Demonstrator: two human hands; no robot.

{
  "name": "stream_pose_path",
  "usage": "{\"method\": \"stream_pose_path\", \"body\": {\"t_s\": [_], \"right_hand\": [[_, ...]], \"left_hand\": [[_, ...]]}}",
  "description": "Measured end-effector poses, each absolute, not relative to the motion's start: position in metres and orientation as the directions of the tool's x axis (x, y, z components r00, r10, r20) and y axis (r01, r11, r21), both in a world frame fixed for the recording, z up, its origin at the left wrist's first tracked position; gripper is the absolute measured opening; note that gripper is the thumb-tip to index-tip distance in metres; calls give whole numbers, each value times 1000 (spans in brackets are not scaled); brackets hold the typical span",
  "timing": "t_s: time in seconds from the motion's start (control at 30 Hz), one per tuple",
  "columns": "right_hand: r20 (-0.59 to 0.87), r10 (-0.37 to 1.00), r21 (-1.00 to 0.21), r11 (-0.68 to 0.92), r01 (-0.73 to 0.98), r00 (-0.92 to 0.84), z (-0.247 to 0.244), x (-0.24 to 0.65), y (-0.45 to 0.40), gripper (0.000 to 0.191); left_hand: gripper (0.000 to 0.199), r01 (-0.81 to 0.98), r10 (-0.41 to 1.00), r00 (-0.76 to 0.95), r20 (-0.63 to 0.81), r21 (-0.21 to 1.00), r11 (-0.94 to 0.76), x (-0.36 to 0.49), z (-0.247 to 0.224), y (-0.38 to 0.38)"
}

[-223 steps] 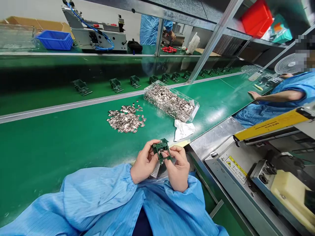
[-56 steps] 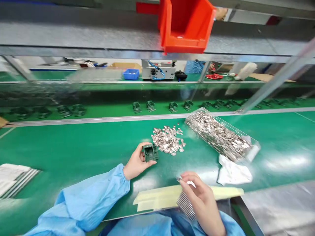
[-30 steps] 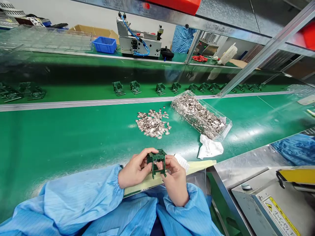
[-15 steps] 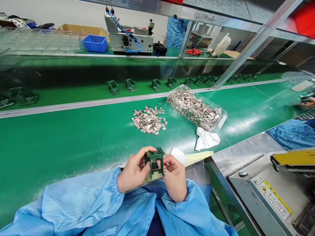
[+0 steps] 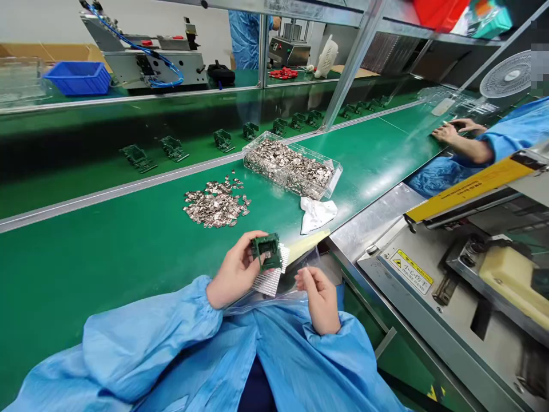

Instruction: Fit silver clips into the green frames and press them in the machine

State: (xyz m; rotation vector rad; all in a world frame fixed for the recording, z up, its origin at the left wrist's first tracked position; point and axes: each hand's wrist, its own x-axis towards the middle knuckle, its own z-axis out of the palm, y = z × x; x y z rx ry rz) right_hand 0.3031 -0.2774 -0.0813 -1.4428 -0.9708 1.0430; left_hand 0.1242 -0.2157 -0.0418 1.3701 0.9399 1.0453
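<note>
The only view is from a camera worn on the person's head, facing forward and down over the blue sleeves (image 5: pixel 150 337). Both hands (image 5: pixel 234 272) sit close below its centre; the green tabletop (image 5: pixel 107 257) stretches away beyond them, and the shelf (image 5: pixel 317 8) crosses the top, farther off.

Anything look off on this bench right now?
Loose metal pieces lie in a scattered pile outside the clear bin; possibly spilled, possibly set out on purpose. A crumpled white cloth sits beside the bin. No damage visible.
</note>
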Motion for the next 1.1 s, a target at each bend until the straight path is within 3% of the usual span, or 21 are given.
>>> {"method": "stream_pose_path", "body": {"t_s": [0.17,0.37,0.63,0.73,0.83,0.93,1.1], "right_hand": [[-133,989,-991,-133,9,67,-107,294,-267,43],[-43,997,-998,-45,36,60,-113,277,-265,42],[38,997,-972,52,231,-63,-132,293,-263,49],[-11,994,-949,22,316,-104,-128,308,-263,41],[-19,999,-922,-5,386,-33,-106,322,-266,25],[80,990,-913,26,407,116,-73,327,-265,16],[377,910,-874,289,391,170,-46,308,-247,9]], "left_hand": [[48,-159,946,314,79,987,-30,159,-58,-190],[45,-154,928,364,77,988,-22,161,-70,-187],[44,-84,916,399,52,996,-20,156,-71,-184],[46,-142,919,390,59,990,-3,155,-73,-185],[46,-168,925,371,85,986,-23,153,-75,-187],[46,-119,928,358,107,991,-69,151,-75,-191],[43,-23,930,334,152,988,-153,148,-73,-196]]}}
